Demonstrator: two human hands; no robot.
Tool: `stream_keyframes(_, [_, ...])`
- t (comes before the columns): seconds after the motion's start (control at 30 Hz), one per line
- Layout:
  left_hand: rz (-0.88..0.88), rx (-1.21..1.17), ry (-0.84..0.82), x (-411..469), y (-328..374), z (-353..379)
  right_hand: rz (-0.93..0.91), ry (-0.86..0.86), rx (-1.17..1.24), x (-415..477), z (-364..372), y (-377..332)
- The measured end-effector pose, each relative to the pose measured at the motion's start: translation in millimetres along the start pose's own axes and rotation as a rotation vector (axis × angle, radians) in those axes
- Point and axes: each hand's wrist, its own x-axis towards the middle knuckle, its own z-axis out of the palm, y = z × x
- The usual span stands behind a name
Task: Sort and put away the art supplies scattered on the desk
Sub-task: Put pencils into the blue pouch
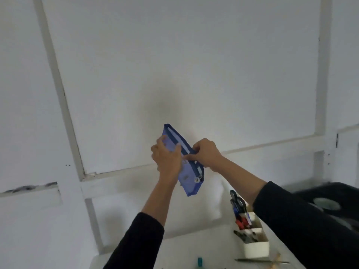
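Pouch (189, 179), blue fabric, held up in air before white wall (194, 65), well above desk (194, 249). Judged light, soft, floppy; best gripped flat across body, zipper edge pinched. Left hand (167, 158) clasped around pouch side. Right hand (206, 154) pinched at zipper line, pull itself hidden. Forearms raised, converging. White organizer (256, 247) of markers, scissors below.

Zip pouch (187, 178): blue with a darker navy zip band and a pale lining strip. Sleeves (303, 220): black. Organiser box (256, 247): white, holding black-handled scissors (237, 200) and red, blue and black markers (241, 222). Wall (174, 65): white with light grey framing strips. Desk (204, 247): white.
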Motion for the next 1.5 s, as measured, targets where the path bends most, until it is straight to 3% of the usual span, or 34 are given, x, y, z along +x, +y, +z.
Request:
stream_keyframes(0.1, [-0.289,-0.039,-0.227,-45,-45,0,0.064,-0.020,0.162,-38,34,31])
stream_keyframes(0.17, [-0.431,-0.117,-0.280,-72,-70,-5,0.107,-0.051,0.252,-65,54,52])
stream_keyframes(0.4, [-0.615,-0.089,-0.340,-138,-133,-27,0.293,-0.205,0.435,-144,116,110])
stream_keyframes(0.5, [-0.547,0.008,-0.347,-154,-153,-34,0.348,-0.251,0.463,-157,127,120])
stream_keyframes(0.87, [-0.408,0.405,-0.073,-178,-169,-62,0.487,-0.196,0.462,-169,112,173])
stream_keyframes(1.07, [-0.293,0.666,-0.305,-217,-162,-63,0.323,-0.592,0.421,-197,108,203])
stream_keyframes(1.17, [-0.313,0.769,-0.315,-234,-162,-65,0.247,-0.694,0.402,-208,107,221])
stream_keyframes(1.37, [-0.450,0.814,-0.138,-282,-151,-75,-0.097,-0.900,-0.024,-230,108,256])
stream_keyframes(1.5, [-0.513,0.824,0.009,-311,-140,-85,-0.143,-0.777,-0.228,-245,120,274])
